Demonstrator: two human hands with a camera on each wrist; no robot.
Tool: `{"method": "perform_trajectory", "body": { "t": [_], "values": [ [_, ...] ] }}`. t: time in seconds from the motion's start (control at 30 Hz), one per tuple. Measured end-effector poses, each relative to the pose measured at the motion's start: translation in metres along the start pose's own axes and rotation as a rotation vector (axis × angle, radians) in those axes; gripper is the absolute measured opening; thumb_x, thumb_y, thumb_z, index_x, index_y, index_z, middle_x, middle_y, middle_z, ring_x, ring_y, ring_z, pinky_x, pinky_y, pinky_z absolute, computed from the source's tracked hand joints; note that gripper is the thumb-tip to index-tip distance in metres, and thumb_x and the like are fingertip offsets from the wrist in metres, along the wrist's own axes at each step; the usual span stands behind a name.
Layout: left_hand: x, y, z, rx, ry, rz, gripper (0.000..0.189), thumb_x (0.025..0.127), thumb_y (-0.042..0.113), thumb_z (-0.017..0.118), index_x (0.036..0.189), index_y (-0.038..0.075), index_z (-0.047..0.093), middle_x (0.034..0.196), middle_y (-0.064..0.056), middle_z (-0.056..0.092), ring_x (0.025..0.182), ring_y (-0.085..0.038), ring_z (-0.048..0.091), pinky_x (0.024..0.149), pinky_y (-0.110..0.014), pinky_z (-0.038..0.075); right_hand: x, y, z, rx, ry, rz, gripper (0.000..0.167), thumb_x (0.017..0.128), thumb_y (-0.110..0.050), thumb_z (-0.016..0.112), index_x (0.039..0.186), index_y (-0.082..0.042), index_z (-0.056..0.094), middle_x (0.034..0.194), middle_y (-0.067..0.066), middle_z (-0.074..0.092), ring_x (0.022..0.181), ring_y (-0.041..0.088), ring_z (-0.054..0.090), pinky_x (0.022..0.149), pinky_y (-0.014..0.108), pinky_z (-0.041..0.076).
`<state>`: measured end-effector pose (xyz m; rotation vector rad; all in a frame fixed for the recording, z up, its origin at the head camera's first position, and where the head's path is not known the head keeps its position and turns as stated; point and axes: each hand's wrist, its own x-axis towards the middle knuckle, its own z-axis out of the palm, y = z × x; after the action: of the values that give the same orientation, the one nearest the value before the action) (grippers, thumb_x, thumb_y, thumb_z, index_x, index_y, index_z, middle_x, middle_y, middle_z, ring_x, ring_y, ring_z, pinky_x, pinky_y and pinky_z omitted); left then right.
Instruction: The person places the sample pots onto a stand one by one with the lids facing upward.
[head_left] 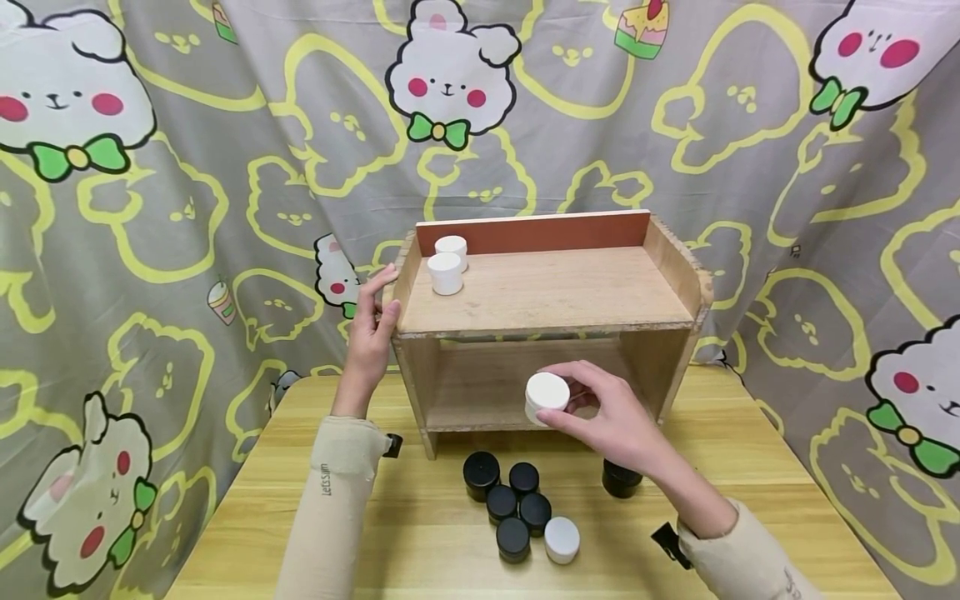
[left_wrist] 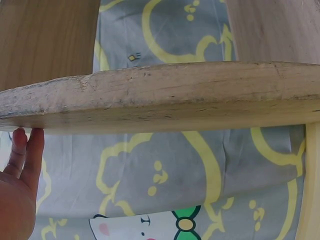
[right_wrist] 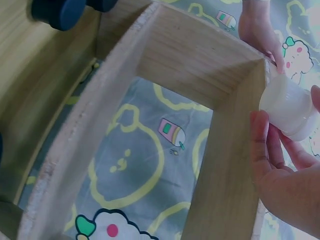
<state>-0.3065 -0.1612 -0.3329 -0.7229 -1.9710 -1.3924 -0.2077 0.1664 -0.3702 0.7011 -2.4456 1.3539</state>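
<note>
In the head view my right hand pinches a white lidded jar between thumb and fingers, held up before the lower opening of a wooden shelf. The right wrist view shows the same white jar in the fingers of that hand. My left hand rests against the left side panel of the shelf. From the left wrist view, two fingertips of the left hand touch the panel's edge. Two white jars stand at the left end of the top board, the front one partly covering the rear one.
On the wooden table before the shelf, several black jars stand grouped with one white jar. Another black jar sits under the right forearm, partly hidden. A patterned curtain hangs behind and at both sides.
</note>
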Motion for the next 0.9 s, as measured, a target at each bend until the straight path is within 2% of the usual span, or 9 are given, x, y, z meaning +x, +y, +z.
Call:
{"method": "perform_trajectory", "body": {
  "t": [0.43, 0.9],
  "values": [
    [0.000, -0.001, 0.000, -0.005, -0.002, 0.006, 0.043, 0.104, 0.000, 0.048, 0.146, -0.003, 0.045, 0.161, -0.020, 0.042, 0.082, -0.007, 0.039, 0.080, -0.026, 0.035, 0.014, -0.019, -0.018, -0.017, 0.011, -0.017, 0.042, 0.088, -0.023, 0.085, 0.126, -0.015, 0.070, 0.108, 0.001, 0.070, 0.089, 0.014, 0.068, 0.079, 0.027, 0.059],
    [0.000, -0.001, 0.001, -0.005, 0.000, -0.006, 0.043, 0.104, 0.001, 0.047, 0.147, -0.003, 0.045, 0.161, -0.018, 0.042, 0.083, -0.007, 0.040, 0.082, -0.027, 0.036, 0.033, -0.035, -0.026, -0.002, 0.039, -0.007, 0.044, 0.087, -0.021, 0.085, 0.127, -0.011, 0.070, 0.112, 0.004, 0.072, 0.092, 0.017, 0.069, 0.081, 0.026, 0.058]
  ]
}}
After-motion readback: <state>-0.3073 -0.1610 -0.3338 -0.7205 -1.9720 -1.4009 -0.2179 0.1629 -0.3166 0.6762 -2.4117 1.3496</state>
